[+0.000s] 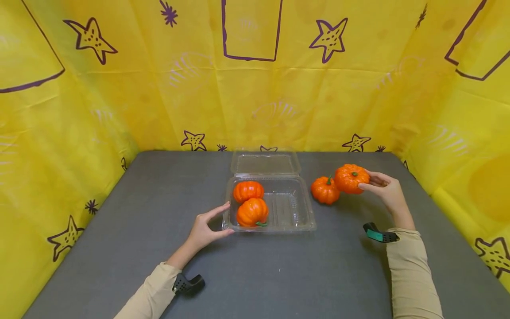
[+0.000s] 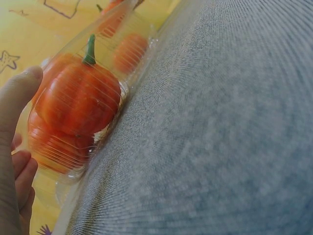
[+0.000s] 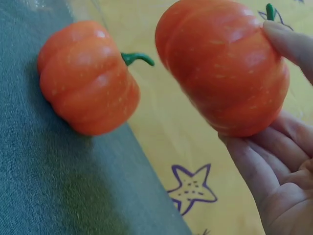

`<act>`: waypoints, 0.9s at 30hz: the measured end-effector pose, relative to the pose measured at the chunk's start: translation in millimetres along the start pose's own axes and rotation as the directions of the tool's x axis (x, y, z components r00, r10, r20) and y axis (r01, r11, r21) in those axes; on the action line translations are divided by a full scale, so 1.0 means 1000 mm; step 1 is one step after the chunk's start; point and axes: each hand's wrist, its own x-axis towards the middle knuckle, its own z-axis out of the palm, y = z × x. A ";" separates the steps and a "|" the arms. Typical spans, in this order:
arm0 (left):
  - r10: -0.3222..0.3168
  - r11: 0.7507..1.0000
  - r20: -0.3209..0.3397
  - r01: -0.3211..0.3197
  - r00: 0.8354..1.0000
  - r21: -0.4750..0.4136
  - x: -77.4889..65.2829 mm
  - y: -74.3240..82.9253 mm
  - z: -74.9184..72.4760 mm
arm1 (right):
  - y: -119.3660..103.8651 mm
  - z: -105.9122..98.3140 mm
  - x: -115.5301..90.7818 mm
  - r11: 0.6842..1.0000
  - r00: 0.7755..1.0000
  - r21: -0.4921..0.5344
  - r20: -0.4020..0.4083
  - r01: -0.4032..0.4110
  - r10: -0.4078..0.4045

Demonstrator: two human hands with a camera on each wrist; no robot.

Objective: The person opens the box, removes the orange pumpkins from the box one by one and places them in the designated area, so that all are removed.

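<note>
My right hand (image 1: 386,188) pinches an orange toy pumpkin (image 1: 352,179) between thumb and fingers, raised above the table in the right wrist view. Beside it a second pumpkin (image 3: 88,81) with a curved green stem sits on the table. In the middle lies a clear plastic clamshell container (image 1: 307,212) with its lid (image 1: 264,164) folded back. Two pumpkins, one at the back (image 1: 249,191) and one in front (image 1: 253,212), fill its left half. My left hand (image 1: 205,229) is at the container's left side, thumb and index finger spread, fingertips right at the rim.
The grey table (image 1: 171,186) runs back to a yellow cloth (image 1: 247,102) with drawn starfish, which also hangs along both sides. Dark devices, one on the left wrist (image 1: 189,285) and one on the right wrist (image 1: 380,233), stick out from the sleeves.
</note>
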 end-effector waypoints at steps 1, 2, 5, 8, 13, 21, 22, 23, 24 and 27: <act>0.001 1.000 -0.001 -0.001 1.000 -0.001 0.000 0.000 0.000 | 0.003 -0.002 0.000 0.998 1.000 -0.057 -0.017 -0.014 0.013; 0.004 1.000 -0.001 -0.004 1.000 0.000 0.000 0.000 0.000 | 0.008 -0.004 0.000 0.997 0.999 -0.066 -0.035 -0.030 0.028; 0.002 1.000 -0.004 -0.002 1.000 -0.006 0.000 0.000 0.001 | -0.001 -0.004 -0.006 0.994 0.997 -0.088 -0.040 -0.063 0.059; 0.000 1.000 -0.006 0.000 1.000 -0.013 0.000 0.000 0.001 | -0.025 0.001 -0.018 0.992 0.994 -0.073 -0.034 -0.105 0.103; -0.001 1.000 -0.009 0.001 1.000 -0.021 0.000 0.000 0.002 | -0.048 0.009 -0.028 0.987 0.989 -0.076 -0.031 -0.145 0.143; -0.009 1.000 -0.007 0.009 1.000 -0.025 -0.001 -0.002 0.002 | -0.036 0.005 -0.029 0.975 0.983 -0.136 -0.057 -0.179 0.172; -0.012 1.000 -0.006 0.012 1.000 -0.026 -0.001 -0.002 0.002 | -0.033 0.004 -0.029 0.972 0.983 -0.148 -0.059 -0.181 0.174; -0.017 0.999 -0.005 0.017 1.000 -0.029 -0.001 -0.002 0.002 | -0.031 0.004 -0.029 0.971 0.982 -0.151 -0.059 -0.184 0.177; -0.021 0.999 -0.004 0.021 1.000 -0.033 -0.001 -0.002 0.002 | -0.030 0.004 -0.028 0.972 0.982 -0.148 -0.058 -0.184 0.177; -0.027 0.999 -0.006 0.027 1.000 -0.038 -0.001 -0.001 0.001 | -0.026 0.005 -0.028 0.978 0.982 -0.094 -0.043 -0.186 0.183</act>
